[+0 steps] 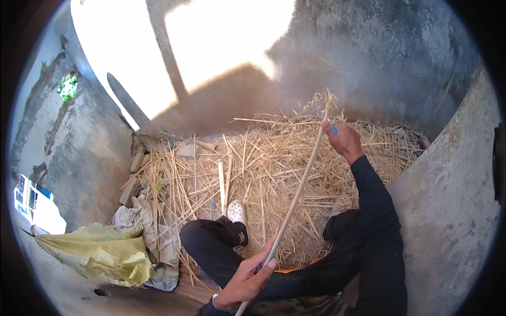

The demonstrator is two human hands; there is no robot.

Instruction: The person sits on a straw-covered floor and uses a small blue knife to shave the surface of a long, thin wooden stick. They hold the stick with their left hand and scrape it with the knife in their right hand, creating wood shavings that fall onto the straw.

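Above loose straw, left hand wraps long pale stalk low down, right hand pinches upper end! Looks light, stiffish, maybe brittle; widely spaced holds suit.

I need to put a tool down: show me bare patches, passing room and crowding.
Bare concrete shows below the yellow sack, possibly sloping. There's probably passing room between the pale stalk and right sleeve. Straw crowds the floor; crumpled sheeting crowds the left.
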